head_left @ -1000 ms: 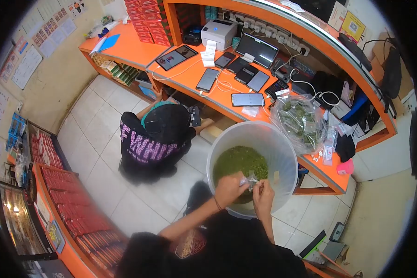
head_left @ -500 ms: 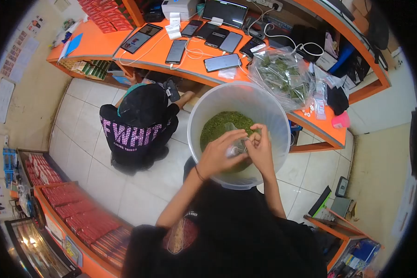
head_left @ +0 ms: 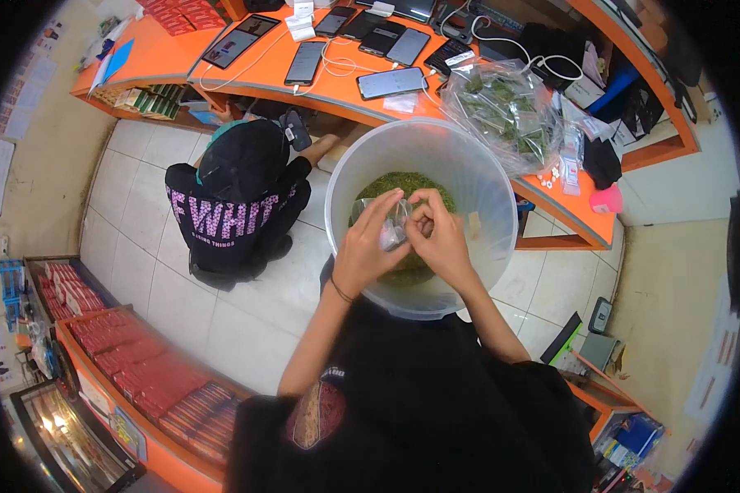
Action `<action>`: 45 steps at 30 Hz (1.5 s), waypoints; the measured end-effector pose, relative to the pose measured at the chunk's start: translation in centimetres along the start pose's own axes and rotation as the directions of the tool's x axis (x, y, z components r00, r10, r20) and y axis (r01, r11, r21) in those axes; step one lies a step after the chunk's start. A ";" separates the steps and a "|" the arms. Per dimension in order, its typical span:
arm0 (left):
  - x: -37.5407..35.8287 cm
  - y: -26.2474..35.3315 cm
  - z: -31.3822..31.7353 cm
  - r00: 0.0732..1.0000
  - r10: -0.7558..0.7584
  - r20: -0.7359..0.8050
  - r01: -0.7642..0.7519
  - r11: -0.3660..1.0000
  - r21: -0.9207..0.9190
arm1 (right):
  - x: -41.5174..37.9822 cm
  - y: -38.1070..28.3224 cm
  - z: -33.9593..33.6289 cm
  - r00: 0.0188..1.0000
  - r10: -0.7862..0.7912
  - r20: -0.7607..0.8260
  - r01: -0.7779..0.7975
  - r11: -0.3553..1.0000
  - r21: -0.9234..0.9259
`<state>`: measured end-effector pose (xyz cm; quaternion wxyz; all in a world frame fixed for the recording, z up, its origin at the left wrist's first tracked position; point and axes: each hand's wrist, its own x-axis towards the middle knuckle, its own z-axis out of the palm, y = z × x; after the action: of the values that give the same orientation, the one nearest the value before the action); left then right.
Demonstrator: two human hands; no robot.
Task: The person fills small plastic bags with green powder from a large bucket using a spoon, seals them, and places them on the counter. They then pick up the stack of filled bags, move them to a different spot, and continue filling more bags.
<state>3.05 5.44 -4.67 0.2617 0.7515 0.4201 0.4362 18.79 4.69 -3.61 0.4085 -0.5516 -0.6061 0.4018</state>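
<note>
My left hand (head_left: 368,251) is closed around a small clear plastic bag (head_left: 395,233), thumb and fingers on its sides. At the bag's right edge, my right hand (head_left: 444,245) pinches the plastic with thumb and bent fingers. Both hands are above a large translucent tub (head_left: 501,185), within its rim. Dried green crumbled leaf (head_left: 415,182) covers the bottom of the tub, partly hidden by my hands. A small tan patch (head_left: 474,224) shows on the tub's inner wall. What the bag contains is hard to make out.
An orange counter (head_left: 337,82) ahead holds phones, cables and a large clear bag (head_left: 506,119) of green-filled packets. A pink cup (head_left: 606,199) sits at its right end. To the left a person (head_left: 238,197) crouches on the tiles. Red packs (head_left: 140,361) fill a lower-left shelf.
The view has shifted, so counter and tub sit higher in it. My hands have moved slightly left with the bag, and its plastic looks more spread between my fingers.
</note>
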 end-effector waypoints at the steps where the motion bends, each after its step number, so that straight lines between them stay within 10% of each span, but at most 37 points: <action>1: -0.1 -0.2 -0.1 1.000 -0.006 -0.007 0.006 1.000 0.002 | -0.1 0.1 0.3 0.996 -0.065 -0.053 0.061 0.996 -0.071; 12: -0.7 -1.1 -0.3 1.000 -0.014 -0.012 0.014 1.000 0.005 | 0.4 1.3 0.1 1.000 -0.004 0.002 0.004 1.000 0.024; 14: -0.9 -1.7 -0.1 0.999 -0.014 -0.052 0.014 1.000 -0.001 | 1.1 2.2 0.1 0.986 0.166 -0.001 -0.148 0.877 0.457; 16: -0.8 -2.0 -0.1 0.996 -0.010 -0.093 0.010 1.000 -0.003 | 1.2 6.2 0.4 0.984 0.176 0.015 -0.163 0.874 0.457; 17: -0.7 -2.0 -0.1 0.990 -0.034 -0.140 0.035 0.999 0.001 | 1.1 7.9 1.1 0.981 0.103 0.167 -0.089 0.992 -0.089; 18: -0.7 -2.0 0.0 0.981 -0.058 -0.186 0.060 0.998 0.005 | 1.1 8.6 1.7 0.936 0.122 0.329 0.101 0.805 -0.584; 20: -0.6 -2.0 -0.1 0.975 -0.108 -0.195 0.103 0.994 -0.035 | 1.8 9.8 4.0 0.522 0.611 0.596 0.285 0.533 -0.796; 24: -0.5 -2.0 -0.6 0.955 -0.187 -0.232 0.152 0.975 -0.161 | 1.1 12.8 8.1 0.331 0.749 0.574 0.440 0.416 -0.796; 33: -0.9 -3.0 -0.9 0.942 -0.221 -0.251 0.156 0.954 -0.255 | 2.5 13.2 4.7 0.362 0.543 0.757 0.478 0.589 -0.652; 36: -0.8 -2.9 -1.0 0.934 -0.277 -0.225 0.202 0.930 -0.306 | 3.7 11.2 2.1 0.616 0.427 0.662 0.182 0.741 -0.647; 39: -0.7 -3.4 -0.8 0.949 -0.210 -0.237 0.167 0.967 -0.192 | 3.8 11.1 0.4 0.771 0.422 0.477 -0.408 0.902 -0.139; 42: -0.4 -3.6 -0.4 0.951 -0.183 -0.249 0.136 0.971 -0.194 | 3.8 11.2 1.0 0.898 0.263 0.353 -0.333 0.931 0.151; 45: -0.3 -3.4 -0.5 0.959 -0.167 -0.231 0.135 0.979 -0.150 | 3.1 9.2 3.1 0.942 0.081 0.326 -0.051 0.994 -0.100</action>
<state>1.17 6.96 -7.18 0.2904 0.6392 0.4753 0.5303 18.81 8.29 -13.17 0.2624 -0.5144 -0.6646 0.4742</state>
